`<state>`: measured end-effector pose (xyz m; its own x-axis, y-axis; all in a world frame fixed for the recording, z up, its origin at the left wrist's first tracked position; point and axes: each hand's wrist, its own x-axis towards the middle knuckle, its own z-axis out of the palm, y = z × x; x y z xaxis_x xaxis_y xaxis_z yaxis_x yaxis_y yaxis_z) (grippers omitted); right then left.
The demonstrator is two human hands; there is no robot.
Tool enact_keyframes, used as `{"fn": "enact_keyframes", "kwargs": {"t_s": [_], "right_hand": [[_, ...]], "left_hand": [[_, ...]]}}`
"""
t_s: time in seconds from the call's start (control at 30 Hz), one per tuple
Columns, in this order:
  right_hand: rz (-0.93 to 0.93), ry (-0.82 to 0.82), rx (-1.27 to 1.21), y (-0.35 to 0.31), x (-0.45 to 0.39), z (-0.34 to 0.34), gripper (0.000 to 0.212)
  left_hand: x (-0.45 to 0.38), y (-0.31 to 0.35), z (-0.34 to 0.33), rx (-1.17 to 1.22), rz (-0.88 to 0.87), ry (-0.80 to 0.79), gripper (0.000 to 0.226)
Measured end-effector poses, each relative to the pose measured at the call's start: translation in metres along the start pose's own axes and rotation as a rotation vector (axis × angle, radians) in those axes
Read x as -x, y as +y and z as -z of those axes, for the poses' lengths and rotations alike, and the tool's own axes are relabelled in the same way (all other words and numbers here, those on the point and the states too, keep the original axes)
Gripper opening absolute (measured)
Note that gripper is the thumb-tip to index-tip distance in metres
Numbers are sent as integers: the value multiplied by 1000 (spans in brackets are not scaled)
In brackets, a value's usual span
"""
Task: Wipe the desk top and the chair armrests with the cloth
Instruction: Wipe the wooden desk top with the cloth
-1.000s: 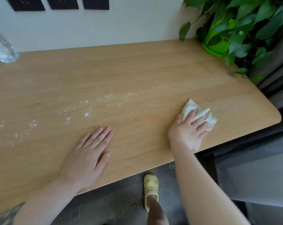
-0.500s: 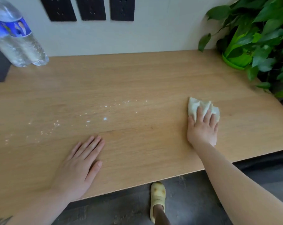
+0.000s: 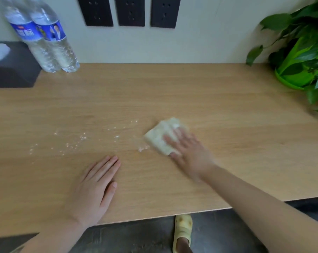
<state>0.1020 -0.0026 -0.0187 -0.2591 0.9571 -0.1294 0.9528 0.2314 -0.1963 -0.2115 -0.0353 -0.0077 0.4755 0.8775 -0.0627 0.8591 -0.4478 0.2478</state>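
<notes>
Labels in blue wrap the two clear plastic water bottles (image 3: 45, 35) at the far left of the tabletop (image 3: 172, 92); they carry white characters and a small portrait, but the print is too blurred to read. Both bottles look to hold clear water and stand touching each other, just right of a black tissue box (image 3: 14, 70) with a white tissue poking from its top. At the far right a leafy plant sits in a bright green pot (image 3: 291, 73).

Wood-grain tabletop runs the whole width of the view, backed by a pale wall with three black socket plates (image 3: 130, 10). White crumbs or powder (image 3: 78, 141) lie scattered across the middle left.

Near the centre the right hand (image 3: 189, 154) lies on the folded pale cloth (image 3: 162, 137), fingers extended and flat over it, the grip spread rather than pinching; hand and cloth are motion-blurred. The cloth's left edge is just beside the nearest specks. The left hand (image 3: 94, 189) rests palm down on the near tabletop, fingers straight and close together, holding nothing.

Below the near edge, a foot in a yellow slipper (image 3: 183, 229) stands on a dark floor.
</notes>
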Motion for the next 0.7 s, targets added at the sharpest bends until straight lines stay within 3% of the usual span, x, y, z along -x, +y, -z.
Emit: {"fn": "enact_keyframes", "kwargs": {"t_s": [0.07, 0.17, 0.23, 0.3, 0.43, 0.57, 0.63, 0.7], "right_hand": [[-328, 74, 11, 29, 6, 8, 58], [-824, 148, -103, 11, -35, 17, 60], [-979, 181, -268, -22, -75, 20, 59], [-887, 151, -347, -59, -105, 16, 57], [-297, 19, -213, -115, -100, -4, 53], [217, -83, -78, -68, -34, -3, 52], [196, -77, -30, -32, -7, 3, 51], [-61, -5, -2, -15, 6, 3, 53]], "left_hand": [[0, 1, 0, -10, 1, 5, 52], [1, 0, -3, -17, 9, 31, 52], [2, -1, -6, -21, 10, 44, 51], [2, -2, -8, -13, 2, 38, 52], [6, -15, -9, -4, -49, 1, 54], [24, -42, -2, -25, -113, -60, 55], [32, -55, 3, -39, -128, -81, 56], [39, -69, 7, -61, -114, -86, 56]]}}
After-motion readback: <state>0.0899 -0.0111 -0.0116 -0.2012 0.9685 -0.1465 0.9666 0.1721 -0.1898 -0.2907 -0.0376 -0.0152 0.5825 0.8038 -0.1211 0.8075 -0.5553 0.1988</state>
